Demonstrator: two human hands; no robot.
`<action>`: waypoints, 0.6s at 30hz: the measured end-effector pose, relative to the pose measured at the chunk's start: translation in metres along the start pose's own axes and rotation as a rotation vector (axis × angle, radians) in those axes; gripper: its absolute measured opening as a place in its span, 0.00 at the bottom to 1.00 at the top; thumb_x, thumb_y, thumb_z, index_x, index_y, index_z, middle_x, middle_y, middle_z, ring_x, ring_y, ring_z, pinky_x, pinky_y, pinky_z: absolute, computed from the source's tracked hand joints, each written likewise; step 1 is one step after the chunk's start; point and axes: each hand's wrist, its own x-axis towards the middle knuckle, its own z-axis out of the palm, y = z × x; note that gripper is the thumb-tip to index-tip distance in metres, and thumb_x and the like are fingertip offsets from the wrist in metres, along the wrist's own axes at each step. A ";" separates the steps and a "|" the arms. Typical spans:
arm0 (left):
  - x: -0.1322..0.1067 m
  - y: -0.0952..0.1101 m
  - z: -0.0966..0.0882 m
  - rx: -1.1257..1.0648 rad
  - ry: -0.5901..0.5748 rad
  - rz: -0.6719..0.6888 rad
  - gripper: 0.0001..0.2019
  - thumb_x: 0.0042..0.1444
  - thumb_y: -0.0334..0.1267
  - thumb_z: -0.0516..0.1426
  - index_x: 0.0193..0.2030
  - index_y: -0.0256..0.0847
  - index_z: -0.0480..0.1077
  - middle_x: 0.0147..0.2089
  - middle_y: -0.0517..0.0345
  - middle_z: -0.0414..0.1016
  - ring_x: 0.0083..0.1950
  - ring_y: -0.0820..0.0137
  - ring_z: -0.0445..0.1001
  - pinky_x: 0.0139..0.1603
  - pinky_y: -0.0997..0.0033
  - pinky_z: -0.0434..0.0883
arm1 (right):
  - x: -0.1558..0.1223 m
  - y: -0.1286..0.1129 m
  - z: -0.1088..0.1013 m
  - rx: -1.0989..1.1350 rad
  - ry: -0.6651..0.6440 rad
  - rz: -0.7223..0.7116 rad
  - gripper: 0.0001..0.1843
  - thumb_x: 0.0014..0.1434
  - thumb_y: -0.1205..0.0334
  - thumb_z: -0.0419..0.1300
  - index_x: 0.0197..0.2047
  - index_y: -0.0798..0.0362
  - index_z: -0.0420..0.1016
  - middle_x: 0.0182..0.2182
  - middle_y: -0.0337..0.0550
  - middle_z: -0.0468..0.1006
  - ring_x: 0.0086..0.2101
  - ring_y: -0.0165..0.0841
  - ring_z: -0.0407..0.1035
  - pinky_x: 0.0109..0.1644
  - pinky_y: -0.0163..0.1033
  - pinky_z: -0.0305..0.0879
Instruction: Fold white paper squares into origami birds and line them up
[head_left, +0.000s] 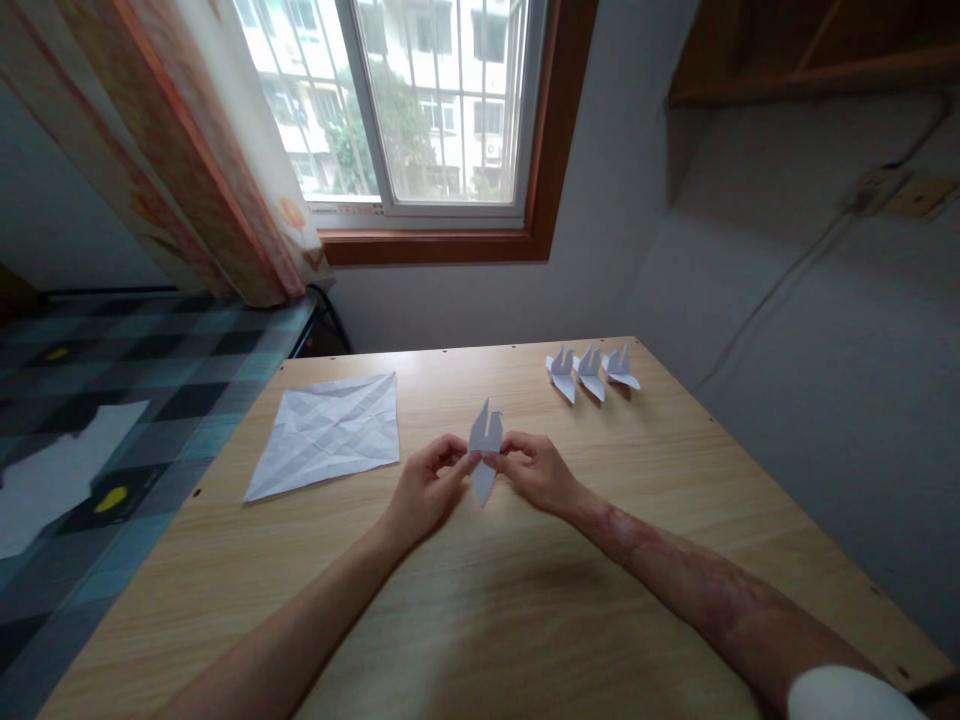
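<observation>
A white folded paper crane (485, 436) is held over the middle of the wooden table, its head and tail points up and one wing pointing down towards me. My left hand (435, 478) pinches its left side between thumb and fingers. From the other side, my right hand (538, 470) pinches it in the same way, and the two thumbs nearly meet at the base of the lower wing. Three finished-looking paper cranes, among them the nearest one (562, 374), stand in a row at the table's back right.
A creased sheet of white paper (330, 432) lies flat on the table (615, 620) at the left. Beyond the left edge is a checked cloth surface (217, 345) with more white paper (67, 470). Walls and a window enclose the back; a cable (772, 290) runs down the right wall.
</observation>
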 end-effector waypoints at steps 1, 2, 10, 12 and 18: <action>0.000 0.000 0.000 -0.004 -0.005 -0.007 0.17 0.67 0.54 0.67 0.40 0.40 0.79 0.39 0.57 0.83 0.41 0.66 0.78 0.46 0.69 0.74 | 0.000 0.000 0.000 0.008 -0.004 0.003 0.18 0.69 0.45 0.70 0.35 0.51 0.84 0.33 0.40 0.85 0.35 0.36 0.77 0.44 0.39 0.70; 0.000 0.001 0.000 -0.007 -0.014 -0.018 0.18 0.67 0.54 0.66 0.40 0.40 0.79 0.39 0.57 0.82 0.41 0.66 0.78 0.45 0.69 0.74 | -0.001 0.000 0.000 0.017 -0.009 0.003 0.19 0.69 0.45 0.70 0.34 0.51 0.83 0.32 0.39 0.85 0.35 0.36 0.76 0.43 0.39 0.70; -0.003 0.007 0.002 -0.088 -0.145 -0.125 0.20 0.68 0.56 0.65 0.41 0.39 0.76 0.37 0.59 0.76 0.39 0.68 0.74 0.40 0.72 0.69 | -0.002 0.006 -0.001 0.177 -0.089 0.058 0.22 0.71 0.41 0.66 0.37 0.51 0.82 0.34 0.40 0.81 0.37 0.37 0.74 0.44 0.40 0.70; -0.004 0.011 0.002 -0.067 -0.190 -0.136 0.20 0.69 0.57 0.64 0.40 0.39 0.74 0.35 0.60 0.74 0.36 0.70 0.71 0.37 0.72 0.67 | -0.001 0.007 -0.002 0.157 -0.011 0.046 0.22 0.72 0.40 0.65 0.38 0.51 0.82 0.34 0.40 0.81 0.38 0.36 0.74 0.45 0.39 0.70; -0.005 0.017 0.002 0.004 -0.245 -0.118 0.21 0.70 0.57 0.63 0.38 0.40 0.73 0.33 0.61 0.71 0.35 0.70 0.68 0.35 0.72 0.64 | 0.002 0.012 -0.006 0.148 0.174 0.022 0.22 0.73 0.41 0.65 0.36 0.50 0.82 0.31 0.40 0.80 0.34 0.36 0.73 0.43 0.40 0.70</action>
